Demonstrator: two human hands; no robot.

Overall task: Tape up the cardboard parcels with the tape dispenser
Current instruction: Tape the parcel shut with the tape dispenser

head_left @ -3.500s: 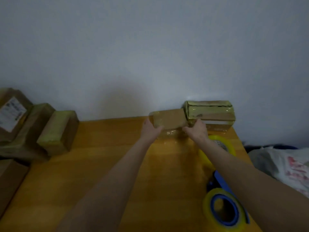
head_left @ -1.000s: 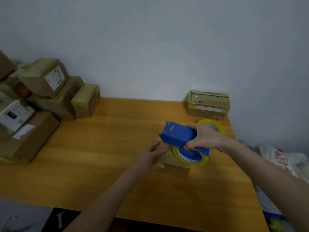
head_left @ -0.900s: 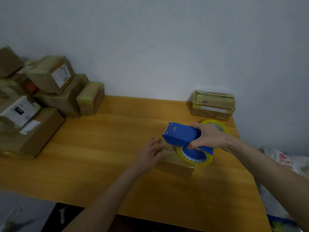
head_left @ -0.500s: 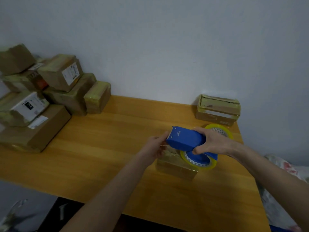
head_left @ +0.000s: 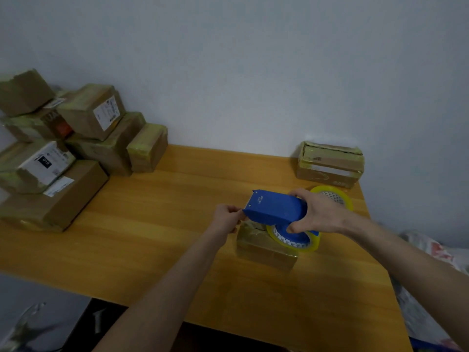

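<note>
Above wooden table (head_left: 152,224), shifted left hand (head_left: 225,218) from brown cardboard parcel (head_left: 264,252) to pinching blue plastic tape dispenser (head_left: 276,208) gripped in right hand (head_left: 319,212), likely to start taping.

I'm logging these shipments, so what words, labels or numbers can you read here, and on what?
"010": white figures on a black patch, on the label of a parcel at far left.
On the tape dispenser: small print by its front edge, too small to read.
The other parcel labels: blurred, unreadable.
</note>
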